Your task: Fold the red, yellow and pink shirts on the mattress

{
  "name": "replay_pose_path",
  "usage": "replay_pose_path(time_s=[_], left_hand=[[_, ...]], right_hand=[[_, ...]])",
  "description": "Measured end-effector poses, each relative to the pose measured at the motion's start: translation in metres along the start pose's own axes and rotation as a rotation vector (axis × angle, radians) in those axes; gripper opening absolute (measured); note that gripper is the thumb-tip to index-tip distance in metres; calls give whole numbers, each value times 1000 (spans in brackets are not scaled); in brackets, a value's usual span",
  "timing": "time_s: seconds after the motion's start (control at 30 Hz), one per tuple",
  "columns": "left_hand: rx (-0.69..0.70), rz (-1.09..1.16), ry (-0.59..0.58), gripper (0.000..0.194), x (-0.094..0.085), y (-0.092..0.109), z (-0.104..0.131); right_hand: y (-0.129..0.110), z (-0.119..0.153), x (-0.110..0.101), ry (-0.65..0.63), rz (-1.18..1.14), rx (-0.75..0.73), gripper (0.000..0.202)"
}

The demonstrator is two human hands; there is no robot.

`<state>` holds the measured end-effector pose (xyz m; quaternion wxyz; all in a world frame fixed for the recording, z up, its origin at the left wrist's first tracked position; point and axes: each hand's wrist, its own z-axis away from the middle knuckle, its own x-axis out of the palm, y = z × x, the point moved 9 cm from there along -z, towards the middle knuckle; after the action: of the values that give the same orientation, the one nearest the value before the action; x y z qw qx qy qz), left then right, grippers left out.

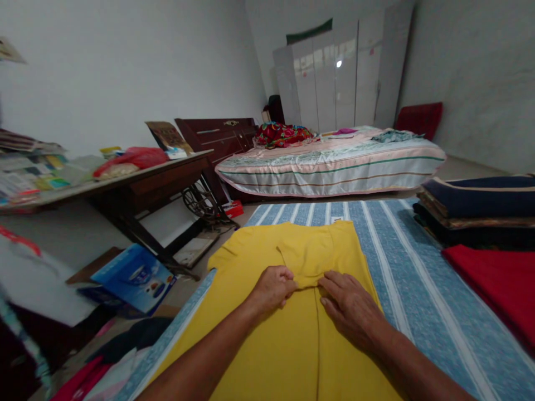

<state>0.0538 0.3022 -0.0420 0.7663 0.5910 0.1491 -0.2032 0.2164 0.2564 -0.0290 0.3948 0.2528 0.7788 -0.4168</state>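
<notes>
A yellow shirt (267, 334) lies spread on a blue-and-white striped sheet, with its right side and one sleeve (307, 253) folded inward over the body. My left hand (273, 287) is closed, thumb and fingers pinching the hem of that folded sleeve. Beside it, my right hand (349, 303) rests on the other end of the hem, fingers stretched out over the cloth and thumb apart from them. The opposite sleeve (228, 250) lies out at the left edge. Both forearms cover parts of the shirt's lower body.
The striped sheet (412, 250) extends rightward to a red folded cloth (497, 284) and a stack of dark folded clothes (485, 200). At left stand a cluttered sewing-machine table (137, 186) and a blue box (136, 278). A bed (334, 167) lies beyond.
</notes>
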Motion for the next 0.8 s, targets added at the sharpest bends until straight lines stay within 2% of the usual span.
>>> replay_pose_path(time_s=[0.07,0.17,0.23,0.3,0.4,0.53,0.6,0.8], left_hand=[[34,-119,3,15,-7,8,-5],[234,-366,66,15,-12,30,-3],[398,-568,85,13,-4,43,9],[547,-754,113,20,8,53,25],[698,-980,117,19,26,61,44],[720,-1195,37,6,40,60,45],[687,-1247,5,8,43,57,42],[644,-1207,-119,11,44,52,43]], right_hand=[[-2,0,0,-12,-1,-12,26],[-2,0,0,-19,3,-14,22],[-2,0,0,-13,-1,-8,20],[-1,1,0,-6,-8,-6,19],[1,1,0,12,-19,4,16],[2,0,0,19,-30,7,12],[1,-1,1,16,-27,0,10],[1,0,0,30,-21,-9,9]])
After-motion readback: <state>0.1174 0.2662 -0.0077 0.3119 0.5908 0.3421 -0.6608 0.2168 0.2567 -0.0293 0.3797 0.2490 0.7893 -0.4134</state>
